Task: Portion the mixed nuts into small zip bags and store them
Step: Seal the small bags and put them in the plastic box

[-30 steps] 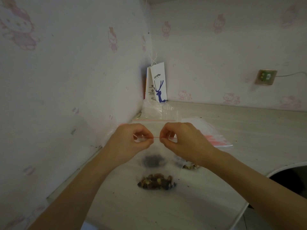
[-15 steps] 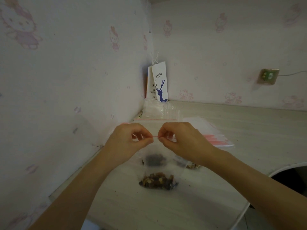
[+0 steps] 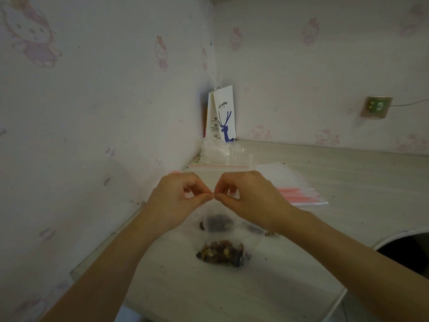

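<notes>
Small zip bag (image 3: 228, 237) is pinched at its top seal by fingers of left hand (image 3: 178, 197) and right hand (image 3: 251, 198). Mixed nuts (image 3: 222, 253) are gathered at its bottom, over tabletop (image 3: 348, 182). Stack of empty bags (image 3: 299, 194) is seen right; wall (image 3: 92, 112) is close left.

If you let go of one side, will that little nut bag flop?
Probably. The zip bag looks like thin film hanging from the left hand and right hand, so it likely sags. The nuts pooled at its bottom should pull it down.
</notes>
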